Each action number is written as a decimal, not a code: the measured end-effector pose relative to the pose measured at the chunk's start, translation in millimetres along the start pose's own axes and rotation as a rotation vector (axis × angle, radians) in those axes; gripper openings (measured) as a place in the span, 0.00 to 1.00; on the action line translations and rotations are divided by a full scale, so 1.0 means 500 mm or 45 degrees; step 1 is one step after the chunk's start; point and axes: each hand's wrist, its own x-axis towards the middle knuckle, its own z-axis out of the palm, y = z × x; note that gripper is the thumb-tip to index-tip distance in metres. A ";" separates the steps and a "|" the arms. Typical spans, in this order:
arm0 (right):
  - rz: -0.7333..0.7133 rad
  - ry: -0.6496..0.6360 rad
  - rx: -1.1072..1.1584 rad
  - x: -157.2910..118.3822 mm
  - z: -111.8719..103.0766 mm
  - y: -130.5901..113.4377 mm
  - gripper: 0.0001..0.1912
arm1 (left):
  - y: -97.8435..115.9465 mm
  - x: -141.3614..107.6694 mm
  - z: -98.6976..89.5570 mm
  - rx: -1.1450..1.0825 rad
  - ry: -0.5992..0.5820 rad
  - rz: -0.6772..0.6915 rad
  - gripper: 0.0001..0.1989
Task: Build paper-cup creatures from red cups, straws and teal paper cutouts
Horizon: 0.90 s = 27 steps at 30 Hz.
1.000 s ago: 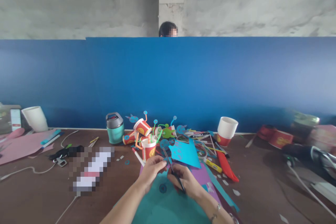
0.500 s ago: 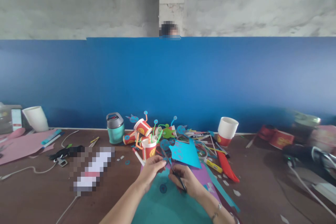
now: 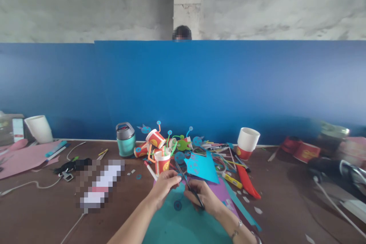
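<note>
My right hand (image 3: 201, 194) is closed round the black handles of a pair of scissors (image 3: 194, 193), whose blades point up and to the left. Between the thumb and fingers of my left hand (image 3: 167, 183) is a small piece of blue paper (image 3: 180, 175), close to the blades. Under both hands lies a teal sheet (image 3: 183, 227), with a small round blue cutout (image 3: 177, 205) on it. A bright blue sheet (image 3: 203, 166) with drawn marks is just beyond my right hand. Red and white paper cups with straws (image 3: 162, 162) stand beyond my left hand.
A teal flask (image 3: 126, 143) stands at the back left, and a pixelated phone (image 3: 103, 187) lies left of my arms. On the right are stacked cups (image 3: 247, 143), a yellow marker (image 3: 232, 180), a red strip (image 3: 248, 183) and paper scraps. A person's head shows above the blue partition (image 3: 200, 87).
Both hands keep nearly the same place, with only a slight shift of the scissors handles. The person's head behind the partition has moved a little left and lower.
</note>
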 end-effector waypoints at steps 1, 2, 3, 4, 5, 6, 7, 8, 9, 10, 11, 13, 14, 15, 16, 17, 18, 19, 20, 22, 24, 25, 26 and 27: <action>0.003 0.001 0.002 0.000 0.000 -0.001 0.16 | 0.000 0.000 0.000 -0.001 0.003 0.000 0.13; 0.006 0.001 0.004 0.000 0.000 -0.002 0.16 | 0.000 0.001 0.000 -0.003 0.007 0.000 0.13; 0.011 0.007 0.006 -0.001 0.000 -0.003 0.16 | -0.001 0.002 0.000 -0.005 0.010 0.000 0.13; 0.019 0.011 0.007 -0.001 0.000 -0.003 0.16 | 0.000 0.002 -0.001 -0.006 0.013 0.000 0.13; 0.025 0.015 0.010 -0.002 0.000 -0.003 0.15 | 0.000 0.002 -0.001 -0.005 0.015 0.001 0.13; 0.028 0.013 0.010 -0.002 0.000 -0.004 0.15 | 0.000 0.003 -0.001 -0.003 0.017 0.003 0.13; 0.027 0.005 0.010 -0.002 0.000 -0.004 0.15 | 0.001 0.003 -0.002 0.003 0.017 0.004 0.13; 0.023 -0.005 0.012 -0.003 0.000 -0.004 0.16 | 0.001 0.003 -0.002 0.010 0.014 0.004 0.13; 0.019 -0.020 0.015 -0.003 -0.001 -0.004 0.16 | 0.001 0.003 -0.003 0.019 0.010 0.004 0.13; 0.016 -0.032 0.018 -0.003 -0.001 -0.004 0.16 | 0.002 0.003 -0.003 0.028 0.005 0.002 0.13; 0.017 -0.039 0.020 -0.003 -0.001 -0.004 0.16 | 0.002 0.003 -0.004 0.036 -0.001 0.000 0.13; 0.023 -0.046 0.015 -0.003 -0.002 -0.003 0.16 | 0.002 0.003 -0.005 0.046 -0.006 -0.007 0.12; 0.026 -0.046 0.006 -0.003 -0.002 -0.003 0.16 | 0.002 0.003 -0.006 0.048 -0.008 -0.012 0.12; 0.027 -0.046 -0.005 -0.003 -0.003 -0.002 0.16 | 0.001 0.004 -0.007 0.048 -0.010 -0.016 0.12; 0.026 -0.047 -0.017 -0.003 -0.003 -0.002 0.16 | 0.001 0.004 -0.008 0.047 -0.012 -0.021 0.11; 0.024 -0.051 -0.030 -0.003 -0.004 -0.002 0.15 | 0.001 0.005 -0.009 0.045 -0.015 -0.025 0.11; 0.026 -0.054 -0.044 -0.002 -0.004 -0.001 0.15 | 0.000 0.005 -0.011 0.043 -0.017 -0.029 0.11; 0.029 -0.054 -0.056 -0.002 -0.005 -0.001 0.14 | -0.001 0.006 -0.012 0.041 -0.019 -0.032 0.10; 0.035 -0.053 -0.065 -0.002 -0.006 -0.001 0.14 | -0.001 0.006 -0.013 0.040 -0.021 -0.036 0.10; 0.044 -0.050 -0.071 -0.003 -0.008 0.001 0.13 | -0.002 0.007 -0.016 0.042 -0.023 -0.045 0.10; 0.047 -0.053 -0.071 -0.004 -0.010 0.001 0.13 | -0.003 0.008 -0.018 0.053 -0.028 -0.055 0.10; 0.047 -0.055 -0.076 -0.005 -0.011 0.001 0.13 | -0.003 0.008 -0.019 0.063 -0.033 -0.061 0.11; 0.050 -0.057 -0.086 -0.006 -0.012 0.001 0.13 | -0.003 0.008 -0.020 0.075 -0.039 -0.064 0.11; 0.055 -0.058 -0.097 -0.006 -0.013 0.001 0.13 | -0.002 0.008 -0.021 0.091 -0.046 -0.066 0.11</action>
